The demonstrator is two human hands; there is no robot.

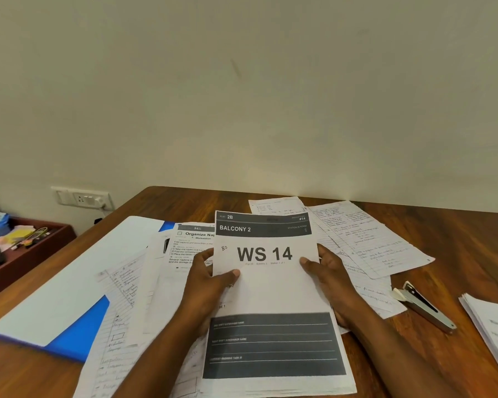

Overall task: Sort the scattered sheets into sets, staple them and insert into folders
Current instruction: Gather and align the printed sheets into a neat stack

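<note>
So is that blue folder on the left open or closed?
Closed, it seems: the blue folder lies flat on the table, a white sheet resting on top. Whether it holds pages, cannot tell.

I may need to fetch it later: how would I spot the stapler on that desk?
Start at the wooden table and look right of the person's right hand. The stapler lies there on bare wood, between the handwritten sheets and a paper stack: the only grey metal thing among white pages.
</note>
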